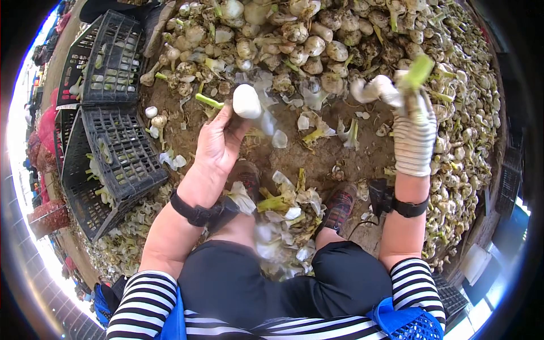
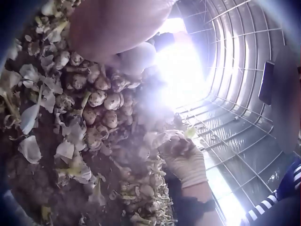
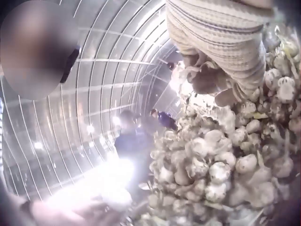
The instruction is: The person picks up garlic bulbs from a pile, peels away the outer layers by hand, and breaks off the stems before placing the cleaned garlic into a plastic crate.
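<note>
My bare left hand [image 1: 218,141] grips a white, peeled garlic bulb [image 1: 246,102] between thumb and fingers, its cut green stem [image 1: 209,101] pointing left. In the left wrist view the same bulb [image 2: 138,58] shows pale and blurred beside the hand. My right hand [image 1: 415,136], in a striped, soiled knit glove, is raised near the right side of the heap. A green garlic stalk [image 1: 419,71] sticks up from its curled fingers, blurred. The right wrist view shows the gloved hand [image 3: 221,42] over the heap, fingers bent.
A large heap of unpeeled garlic [image 1: 317,45] spreads ahead and right. Black plastic crates [image 1: 122,150] with trimmed bulbs stand at left. Loose skins [image 1: 283,198] litter the soil between the shoes [image 1: 340,207]. Other people [image 3: 164,119] appear beyond the heap.
</note>
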Available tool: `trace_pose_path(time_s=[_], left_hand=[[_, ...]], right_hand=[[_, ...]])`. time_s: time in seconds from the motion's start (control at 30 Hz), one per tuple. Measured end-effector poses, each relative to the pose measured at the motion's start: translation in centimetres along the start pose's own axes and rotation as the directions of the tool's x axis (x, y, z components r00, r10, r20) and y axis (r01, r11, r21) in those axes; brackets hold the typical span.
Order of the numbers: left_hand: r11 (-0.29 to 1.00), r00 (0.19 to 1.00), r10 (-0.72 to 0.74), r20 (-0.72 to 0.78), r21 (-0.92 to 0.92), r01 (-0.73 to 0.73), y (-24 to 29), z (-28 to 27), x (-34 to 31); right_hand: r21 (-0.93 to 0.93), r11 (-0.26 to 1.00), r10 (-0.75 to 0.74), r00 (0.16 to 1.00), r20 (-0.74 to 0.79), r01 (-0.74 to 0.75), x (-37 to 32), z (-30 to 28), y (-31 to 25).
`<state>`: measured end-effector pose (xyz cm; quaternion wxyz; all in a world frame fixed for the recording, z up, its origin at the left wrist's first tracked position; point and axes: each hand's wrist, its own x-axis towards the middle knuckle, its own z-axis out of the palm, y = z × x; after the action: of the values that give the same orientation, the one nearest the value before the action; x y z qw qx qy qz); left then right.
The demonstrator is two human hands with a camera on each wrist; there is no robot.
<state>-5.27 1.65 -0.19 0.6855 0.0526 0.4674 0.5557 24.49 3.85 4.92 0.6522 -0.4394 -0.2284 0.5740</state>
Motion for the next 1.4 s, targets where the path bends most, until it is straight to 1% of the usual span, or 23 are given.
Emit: trace_pose_path(time_s=[0.07,0.1,0.13,0.17,0.2,0.23,0.27,0.3,0.33,0.4,0.47,0.6,0.67,0.73,0.8,0.87,0.93,1.0,1.07,1.13,1.2,1.33,1.4], left_hand=[[0.999,0.996,-0.008,-0.088,-0.052,0.003,0.1,1.2,-0.5],[0.995,0.994,0.008,0.111,-0.098,0.003,0.9,-0.5,0.1],[0.994,0.997,0.075,0.029,-0.084,-0.072,2.6,-0.4,-0.6],[0.974,0.978,0.204,-0.033,-0.098,-0.206,4.7,-1.0,-0.8],[0.925,0.896,0.359,-0.262,-0.031,-0.38,7.6,0.2,-2.4],[0.855,0.866,0.498,-0.044,-0.143,-0.499,11.8,-5.9,-1.3],[0.755,0.777,0.624,-0.077,-0.195,-0.626,15.4,-7.5,-2.2],[0.652,0.667,0.745,0.01,-0.223,-0.725,17.8,-9.2,-3.4],[0.668,0.732,0.681,-0.033,-0.381,-0.639,18.6,-11.0,-4.4],[0.758,0.814,0.578,-0.062,-0.33,-0.563,14.4,-6.8,-5.2],[0.901,0.912,0.41,0.004,-0.158,-0.404,10.0,-6.5,-2.3],[0.916,0.996,-0.02,0.089,0.4,-0.018,1.7,-1.9,0.6],[0.825,0.989,-0.097,0.114,0.564,0.016,-0.7,1.6,0.6],[0.753,0.947,-0.089,0.308,0.643,-0.138,-2.6,3.6,0.1],[0.683,0.911,-0.162,0.378,0.709,-0.173,-4.3,4.0,-0.5],[0.877,0.936,-0.136,0.323,0.479,-0.038,-5.5,3.8,-1.7],[0.96,0.941,-0.1,0.322,0.279,0.006,-4.9,3.8,-1.9],[0.972,0.94,-0.14,0.31,0.225,0.071,-4.5,3.5,-2.1],[0.974,0.931,-0.141,0.337,0.215,0.07,-4.8,2.8,-2.6],[0.961,0.936,-0.164,0.312,0.264,0.081,-4.7,3.4,-3.4],[0.953,0.912,-0.154,0.381,0.3,0.036,-4.6,4.7,-4.6],[0.968,0.923,-0.217,0.319,0.192,0.161,-4.5,3.5,-4.9],[0.972,0.919,-0.196,0.342,0.191,0.137,-4.3,3.4,-4.4]], right_hand=[[-0.331,0.941,0.132,0.979,0.157,-0.074,0.2,-0.7,2.4],[-0.721,0.556,-0.036,0.879,0.476,0.413,-1.4,1.0,3.8],[-0.779,0.043,0.231,0.752,0.617,0.625,-2.0,0.6,5.8],[-0.761,-0.185,0.612,0.679,0.405,0.621,-3.2,1.8,7.6],[-0.599,0.024,0.564,0.483,0.669,0.801,-4.5,-1.2,10.6],[-0.497,0.022,0.364,0.456,0.812,0.867,-5.7,-3.1,11.3],[-0.505,0.014,0.364,0.466,0.806,0.863,-4.9,-2.7,10.0],[-0.761,0.02,0.449,0.674,0.586,0.648,-3.3,-1.4,7.8],[-0.931,-0.003,0.526,0.793,0.308,0.364,-1.5,-0.6,6.5],[-0.956,0.25,0.012,0.987,0.163,0.155,3.4,-3.2,7.9],[-0.962,-0.268,-0.088,0.993,0.077,0.051,8.8,-5.4,8.9],[-0.938,-0.343,0.193,0.973,-0.124,-0.052,13.5,-7.7,11.7],[-0.991,-0.001,-0.056,0.989,-0.137,-0.137,10.9,-6.8,12.2],[-0.598,0.801,0.094,0.993,0.065,-0.036,5.4,-3.9,12.4],[-0.67,0.734,0.141,0.94,0.31,0.111,-1.6,0.7,10.1],[-0.752,0.314,0.061,0.778,0.625,0.58,-3.2,1.8,8.5],[-0.764,0.312,0.107,0.778,0.619,0.564,-1.7,1.4,7.2],[-0.855,0.05,-0.175,0.847,0.501,0.516,-0.5,0.2,7.2],[-0.748,-0.158,-0.48,0.612,0.628,0.644,-0.1,0.9,6.1],[-0.712,0.452,-0.215,0.84,0.498,0.538,-2.4,4.2,5.9],[-0.592,0.21,-0.281,0.628,0.726,0.778,-4.9,4.4,8.5],[-0.639,0.142,-0.157,0.654,0.74,0.756,-4.3,2.6,9.3],[-0.672,0.255,-0.246,0.719,0.65,0.695,-3.8,1.1,9.7]])
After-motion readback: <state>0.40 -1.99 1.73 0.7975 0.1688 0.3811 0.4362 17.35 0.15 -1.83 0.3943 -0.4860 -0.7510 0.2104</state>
